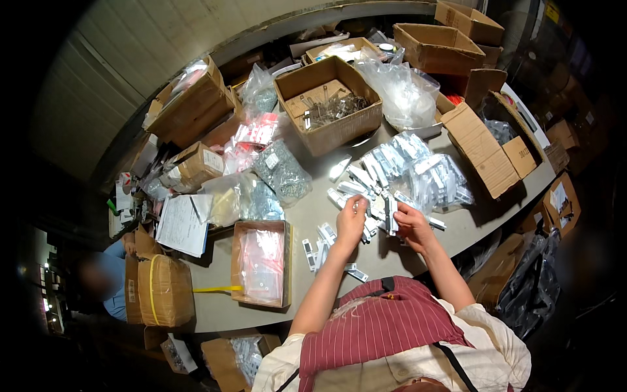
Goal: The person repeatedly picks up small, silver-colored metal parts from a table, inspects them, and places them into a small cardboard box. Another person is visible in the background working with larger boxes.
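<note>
— What are the hands doing?
— The left hand [351, 221] and right hand [411, 225] are each closing their grip on a small bagged metal part [390, 214] just above the tabletop [392, 258].
— And beyond?
— A pile of bagged parts [418, 173] is lying behind, then an open cardboard box [328, 104].

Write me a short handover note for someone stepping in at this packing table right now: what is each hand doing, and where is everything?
Left hand: grip closed on a small clear packet at the near edge of the packet pile.
Right hand: holds a small metal piece upright beside the left.
Loose metal pieces fill the open cardboard box behind. A few filled packets lie left of the hands, near a shallow box of empty bags.
Done: a large pile of packets. Left: the box of parts looks far from empty.
</note>
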